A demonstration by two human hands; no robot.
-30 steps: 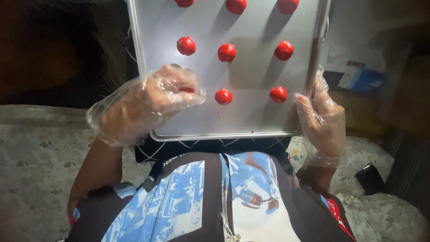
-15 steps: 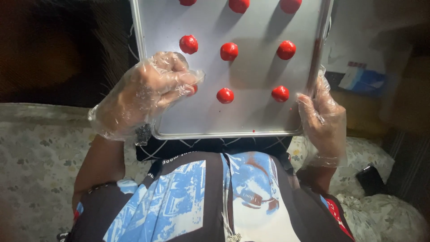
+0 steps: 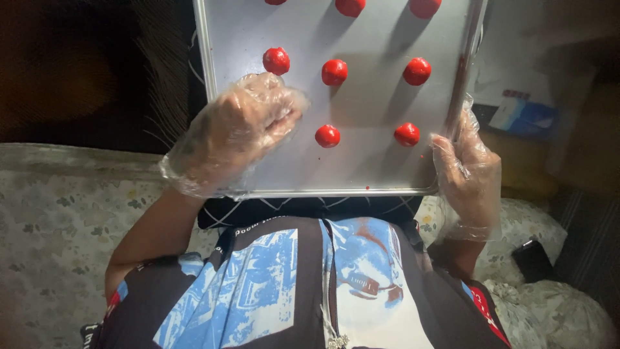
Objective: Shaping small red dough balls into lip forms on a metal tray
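Note:
A silver baking tray (image 3: pixel 374 161) lies in front of me with rows of small red balls on it. My left hand (image 3: pixel 239 129), in a clear plastic glove, rests curled on the tray's near left part. It sits below a red ball (image 3: pixel 276 61) and left of another red ball (image 3: pixel 327 136). Whatever lies under its fingers is hidden. My right hand (image 3: pixel 468 174), also gloved, grips the tray's near right edge, close to a third red ball (image 3: pixel 407 134).
A floral-patterned surface (image 3: pixel 58 220) runs under the tray on both sides. A blue and white packet (image 3: pixel 523 116) lies beyond the tray's right edge, and a small black object (image 3: pixel 533 258) sits at the lower right. My blue-printed top fills the lower middle.
My left hand has slid up and right onto the tray, and the red spot seen under its fingers is now covered. The right hand keeps its hold on the tray.

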